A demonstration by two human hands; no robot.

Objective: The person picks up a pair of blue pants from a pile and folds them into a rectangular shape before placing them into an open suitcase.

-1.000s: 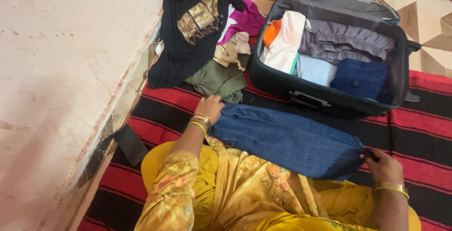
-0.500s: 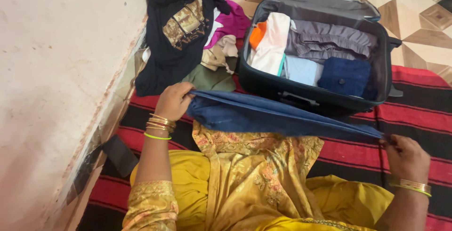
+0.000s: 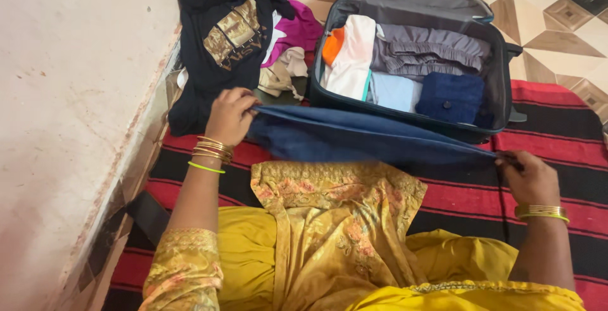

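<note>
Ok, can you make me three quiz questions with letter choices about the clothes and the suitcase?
1. Where is the open dark suitcase?
A. beyond the stretched blue denim garment
B. on the person's lap
C. on the pale wall

2. What colour is the striped floor mat?
A. green and white
B. red and black
C. all yellow

3. How is the denim garment held?
A. lying loose, untouched
B. by one hand
C. by the left hand and the right hand

Answers: 1 A, the suitcase sits behind the garment; 2 B, red and black stripes show; 3 C, each hand grips one end.
</note>
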